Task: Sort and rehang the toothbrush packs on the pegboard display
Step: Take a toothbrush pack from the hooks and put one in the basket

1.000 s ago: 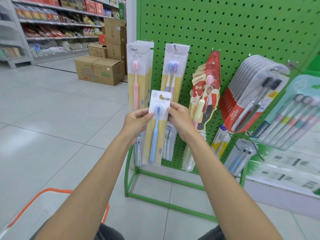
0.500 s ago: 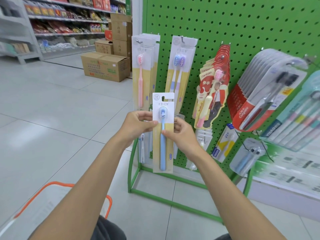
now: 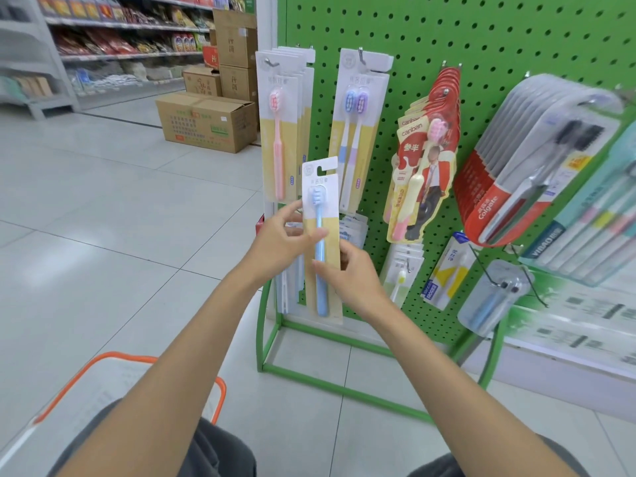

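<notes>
Head view, left hand (image 3: 280,241) pinching toothbrush pack (image 3: 329,220)

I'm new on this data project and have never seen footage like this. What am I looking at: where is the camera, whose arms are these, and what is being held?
There is no machine here. A person wears a wide-angle camera on the head, looking forward and down, so the two bare arms reaching in are their own. The left hand and the right hand together pinch one blue toothbrush pack, upright, in front of a green pegboard stand in a shop aisle. On its hooks hang pink toothbrush packs, two-brush packs, red canban packs and Colgate packs. The held pack is on no hook. An orange-rimmed basket stands on the tiled floor beside the person's leg; cardboard boxes sit further off.
</notes>
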`<state>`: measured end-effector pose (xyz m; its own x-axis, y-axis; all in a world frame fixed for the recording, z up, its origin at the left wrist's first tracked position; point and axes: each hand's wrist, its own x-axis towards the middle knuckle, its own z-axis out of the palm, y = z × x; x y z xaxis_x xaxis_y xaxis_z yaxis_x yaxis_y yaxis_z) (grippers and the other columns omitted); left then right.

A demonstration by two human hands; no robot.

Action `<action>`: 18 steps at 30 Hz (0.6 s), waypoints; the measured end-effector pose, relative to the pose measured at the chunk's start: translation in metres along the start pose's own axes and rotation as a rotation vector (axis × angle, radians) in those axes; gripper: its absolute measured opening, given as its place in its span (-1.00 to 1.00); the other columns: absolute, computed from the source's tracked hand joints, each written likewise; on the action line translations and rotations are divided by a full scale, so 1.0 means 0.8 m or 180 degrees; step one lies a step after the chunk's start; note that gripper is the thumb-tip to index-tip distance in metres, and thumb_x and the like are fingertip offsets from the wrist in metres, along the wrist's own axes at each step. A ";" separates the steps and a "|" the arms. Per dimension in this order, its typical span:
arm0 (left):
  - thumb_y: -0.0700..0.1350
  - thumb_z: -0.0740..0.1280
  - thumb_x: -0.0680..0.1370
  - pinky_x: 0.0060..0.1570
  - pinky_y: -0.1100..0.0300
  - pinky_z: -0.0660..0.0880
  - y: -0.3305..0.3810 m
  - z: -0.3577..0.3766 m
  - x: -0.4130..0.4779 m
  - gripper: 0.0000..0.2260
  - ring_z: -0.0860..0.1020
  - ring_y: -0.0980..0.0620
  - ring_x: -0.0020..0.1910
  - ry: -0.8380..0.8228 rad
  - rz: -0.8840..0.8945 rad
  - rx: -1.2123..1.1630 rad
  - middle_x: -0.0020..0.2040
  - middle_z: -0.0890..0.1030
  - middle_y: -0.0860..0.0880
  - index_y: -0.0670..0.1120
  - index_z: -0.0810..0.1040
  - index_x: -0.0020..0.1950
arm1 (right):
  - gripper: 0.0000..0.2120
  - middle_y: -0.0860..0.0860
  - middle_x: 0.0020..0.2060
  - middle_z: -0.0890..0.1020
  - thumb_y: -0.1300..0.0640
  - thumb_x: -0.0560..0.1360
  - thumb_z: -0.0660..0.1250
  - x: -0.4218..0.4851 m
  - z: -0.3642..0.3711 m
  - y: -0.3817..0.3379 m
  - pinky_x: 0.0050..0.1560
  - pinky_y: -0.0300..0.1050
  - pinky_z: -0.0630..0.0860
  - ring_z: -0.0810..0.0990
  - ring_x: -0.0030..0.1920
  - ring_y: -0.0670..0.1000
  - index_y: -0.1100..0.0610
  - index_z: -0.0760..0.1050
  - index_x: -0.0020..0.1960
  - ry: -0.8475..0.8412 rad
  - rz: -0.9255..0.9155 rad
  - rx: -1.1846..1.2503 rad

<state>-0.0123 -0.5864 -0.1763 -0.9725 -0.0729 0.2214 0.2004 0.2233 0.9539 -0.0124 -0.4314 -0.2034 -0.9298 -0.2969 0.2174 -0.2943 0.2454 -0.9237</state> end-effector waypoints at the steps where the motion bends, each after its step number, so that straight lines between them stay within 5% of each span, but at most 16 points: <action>1: 0.00 0.49 0.47 -0.02 0.17 0.61 0.000 0.003 -0.003 -0.49 0.64 0.10 0.05 -0.0172 0.0042 0.0187 0.15 0.60 0.04 0.09 0.44 0.39 | -0.81 -0.24 -0.19 0.60 0.14 0.54 0.39 -0.003 0.003 0.000 -0.17 -0.37 0.43 0.54 -0.22 -0.30 -0.02 0.53 0.13 0.0018 -0.0121 -0.0360; 5: 0.12 0.50 0.39 0.11 0.01 0.60 -0.002 0.007 -0.008 -0.46 0.59 0.08 0.19 -0.0231 -0.0099 -0.0026 0.23 0.60 0.04 0.06 0.47 0.33 | -0.60 -0.08 0.21 0.51 0.03 0.61 0.26 -0.010 0.009 0.013 0.20 -0.07 0.49 0.48 0.19 -0.12 -0.01 0.34 0.42 -0.0204 -0.0540 -0.1447; 8: -0.17 0.35 0.59 0.07 0.09 0.62 -0.001 0.001 -0.006 -0.56 0.63 0.06 0.14 -0.0244 -0.0201 -0.0484 0.21 0.64 0.02 -0.01 0.36 0.45 | -0.37 -0.17 0.38 0.41 -0.11 0.58 0.27 -0.010 0.005 0.015 0.30 -0.14 0.42 0.40 0.34 -0.16 -0.22 0.06 0.55 -0.0679 -0.0133 -0.0510; 10: -0.28 0.23 0.64 -0.10 0.18 0.62 0.004 -0.003 -0.006 -0.63 0.68 0.04 0.00 -0.0139 -0.0223 -0.0672 0.03 0.71 0.04 -0.03 0.39 0.42 | -0.45 -0.18 0.31 0.52 -0.07 0.58 0.30 -0.008 0.001 0.015 0.24 -0.13 0.47 0.52 0.26 -0.16 -0.14 0.20 0.51 -0.0721 0.0096 0.0106; 13: -0.31 0.20 0.64 -0.17 0.17 0.61 0.006 -0.006 -0.007 -0.69 0.69 0.01 -0.02 -0.0138 -0.0211 -0.0845 0.03 0.71 0.01 -0.10 0.46 0.37 | -0.70 -0.12 0.11 0.67 0.06 0.58 0.34 -0.007 0.002 0.012 0.03 -0.25 0.53 0.65 0.06 -0.16 0.06 0.50 0.29 -0.0737 0.0285 0.0206; 18: -0.32 0.21 0.63 -0.16 0.15 0.61 0.005 -0.003 -0.007 -0.70 0.69 0.02 -0.04 -0.0037 -0.0185 -0.0935 0.01 0.72 0.01 -0.05 0.49 0.31 | -0.71 -0.16 0.00 0.69 0.24 0.50 0.43 -0.007 -0.002 0.006 -0.10 -0.36 0.53 0.68 -0.02 -0.17 0.08 0.55 0.20 -0.0911 0.0320 0.0314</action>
<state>-0.0058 -0.5872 -0.1732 -0.9842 -0.0658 0.1641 0.1687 -0.0720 0.9830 -0.0091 -0.4272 -0.2089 -0.8491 -0.5268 0.0386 -0.1681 0.2001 -0.9652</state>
